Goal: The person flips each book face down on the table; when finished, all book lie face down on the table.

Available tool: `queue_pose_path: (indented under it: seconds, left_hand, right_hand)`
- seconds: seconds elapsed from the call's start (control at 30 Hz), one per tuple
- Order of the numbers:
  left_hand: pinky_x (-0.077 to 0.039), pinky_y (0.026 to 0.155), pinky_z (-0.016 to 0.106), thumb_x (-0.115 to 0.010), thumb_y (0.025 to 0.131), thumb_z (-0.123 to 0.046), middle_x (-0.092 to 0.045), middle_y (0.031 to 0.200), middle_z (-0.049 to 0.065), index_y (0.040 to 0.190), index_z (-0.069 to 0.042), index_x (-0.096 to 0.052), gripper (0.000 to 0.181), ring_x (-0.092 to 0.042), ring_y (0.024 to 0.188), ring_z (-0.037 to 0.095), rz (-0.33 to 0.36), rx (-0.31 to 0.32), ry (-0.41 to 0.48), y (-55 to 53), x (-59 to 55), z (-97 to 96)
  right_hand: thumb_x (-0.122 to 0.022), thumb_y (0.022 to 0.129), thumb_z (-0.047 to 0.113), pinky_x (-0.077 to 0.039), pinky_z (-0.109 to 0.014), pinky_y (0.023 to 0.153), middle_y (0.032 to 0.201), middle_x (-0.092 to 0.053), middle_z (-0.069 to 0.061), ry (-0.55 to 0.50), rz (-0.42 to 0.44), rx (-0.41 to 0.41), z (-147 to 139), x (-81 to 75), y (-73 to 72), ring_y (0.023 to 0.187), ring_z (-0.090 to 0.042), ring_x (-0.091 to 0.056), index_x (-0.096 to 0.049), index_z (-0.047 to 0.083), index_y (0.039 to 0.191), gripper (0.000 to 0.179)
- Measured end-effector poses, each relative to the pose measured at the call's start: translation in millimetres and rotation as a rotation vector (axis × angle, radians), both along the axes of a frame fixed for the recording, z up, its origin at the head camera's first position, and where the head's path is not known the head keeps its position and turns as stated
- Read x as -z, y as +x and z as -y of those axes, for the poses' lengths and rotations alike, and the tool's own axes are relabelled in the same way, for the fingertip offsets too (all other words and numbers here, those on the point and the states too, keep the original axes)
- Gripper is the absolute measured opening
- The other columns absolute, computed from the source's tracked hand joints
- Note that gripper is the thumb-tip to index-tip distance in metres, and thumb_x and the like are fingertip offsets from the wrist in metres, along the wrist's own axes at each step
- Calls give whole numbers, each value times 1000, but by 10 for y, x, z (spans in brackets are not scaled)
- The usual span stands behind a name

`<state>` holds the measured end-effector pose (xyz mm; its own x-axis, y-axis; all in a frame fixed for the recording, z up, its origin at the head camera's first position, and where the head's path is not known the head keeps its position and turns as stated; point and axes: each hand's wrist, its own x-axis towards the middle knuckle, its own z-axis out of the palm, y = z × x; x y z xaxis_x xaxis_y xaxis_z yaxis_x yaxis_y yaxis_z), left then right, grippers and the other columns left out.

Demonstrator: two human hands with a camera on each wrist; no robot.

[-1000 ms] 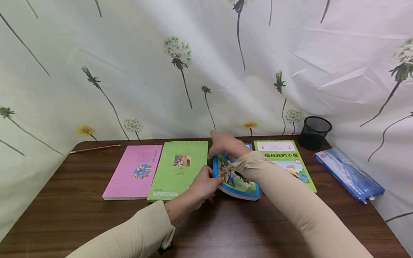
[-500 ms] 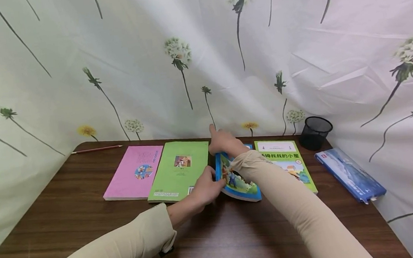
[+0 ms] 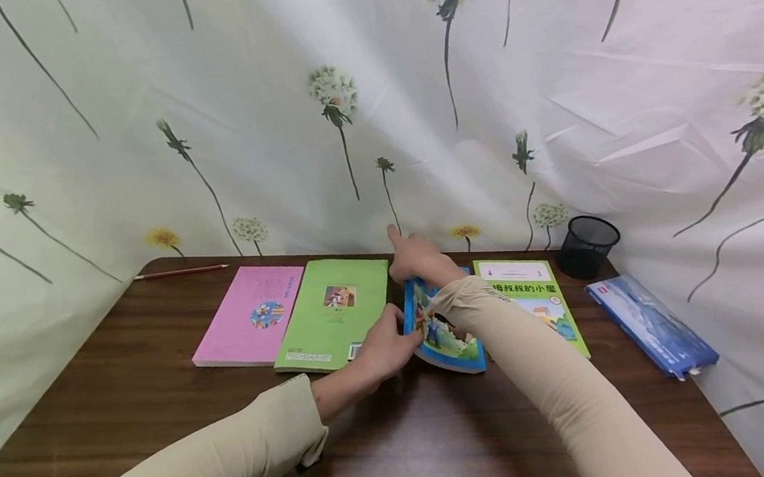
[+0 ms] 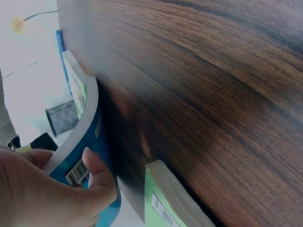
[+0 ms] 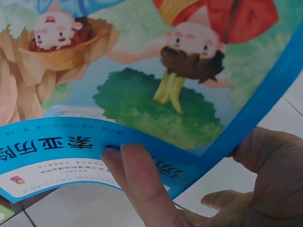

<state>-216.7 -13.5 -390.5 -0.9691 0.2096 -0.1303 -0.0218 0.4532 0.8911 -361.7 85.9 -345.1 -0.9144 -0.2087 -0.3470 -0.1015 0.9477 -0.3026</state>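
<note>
A blue-bordered picture book [image 3: 456, 344] is bent, its left side raised off the table. My left hand [image 3: 386, 346] pinches its left edge near the lower corner. In the left wrist view the thumb and fingers clasp the curved book [image 4: 80, 135], beside a barcode. At the upper left edge my right hand [image 3: 425, 260] holds the same book, one finger sticking out. In the right wrist view fingers [image 5: 142, 175] press on the cover while another part of the hand lies beyond the edge. The right forearm hides part of the book.
Left of it lie a green book [image 3: 336, 303] and a pink book [image 3: 243, 326]. A green-edged book [image 3: 528, 275] is on the right. Farther right are a black mesh pen holder [image 3: 587, 247] and a blue box [image 3: 652, 325]. A pencil [image 3: 180, 272] lies at the back left.
The blue book and my left hand have shifted slightly to the right, and the green book's barcode has come into sight. The right hand keeps its hold almost unmoved.
</note>
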Motion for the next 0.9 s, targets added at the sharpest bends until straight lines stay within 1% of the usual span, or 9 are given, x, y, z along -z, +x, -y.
queue_pose_path:
  seconds: [0.1,0.27,0.37,0.53,0.7,0.77,0.83,0.9]
  left_hand:
    - [-39,55,30,-58,97,-16,-52,85,10,110,-3,-44,23,-45,61,18,12,3,20,7,-8,-12]
    - [-42,56,29,-56,98,-16,-59,104,16,125,-3,-42,32,-51,67,19,43,11,63,18,-16,-24]
    - [-44,57,29,-55,99,-16,-61,111,19,132,-2,-41,38,-53,69,20,60,14,74,18,-16,-28]
    - [-44,58,29,-53,100,-19,-61,114,18,141,-2,-38,47,-55,72,22,79,9,85,9,-11,-35]
    - [-44,57,31,-51,99,-23,-60,109,15,148,-5,-35,55,-57,72,26,102,-13,89,5,2,-40]
    - [-46,59,34,-51,100,-25,-60,111,15,150,-5,-34,57,-58,74,28,104,-23,90,7,4,-39]
    - [-49,62,37,-50,101,-28,-61,114,16,152,-6,-33,57,-60,77,30,106,-31,93,6,7,-38]
    - [-51,66,41,-49,102,-31,-61,116,15,152,-7,-34,57,-60,79,31,105,-37,100,4,7,-36]
  right_hand:
    - [-54,94,10,-43,-32,40,160,-23,-23,-6,-15,1,-3,-1,6,43,-19,-44,4,29,162,92]
    - [-51,98,13,-45,-32,40,160,-24,-24,-18,-70,-5,1,-2,40,48,-21,-49,2,27,162,84]
    - [-51,98,14,-46,-31,41,158,-28,-25,-29,-108,-8,2,4,53,50,-22,-53,-1,24,163,82]
    - [-51,98,13,-50,-32,42,159,-27,-26,-79,-128,23,-1,8,61,52,-24,-57,-3,24,163,82]
    - [-52,97,11,-51,-32,41,158,-29,-25,-121,-144,33,3,0,75,50,-23,-55,-5,24,163,82]
    - [-52,97,12,-51,-32,42,157,-29,-25,-133,-142,35,6,-8,77,50,-23,-53,-4,24,163,82]
    - [-53,98,12,-54,-34,45,159,-27,-24,-148,-139,44,6,-23,79,51,-23,-54,-4,25,163,82]
    - [-53,98,12,-58,-38,51,160,-25,-24,-168,-134,58,0,-51,84,53,-25,-56,-4,25,163,82]
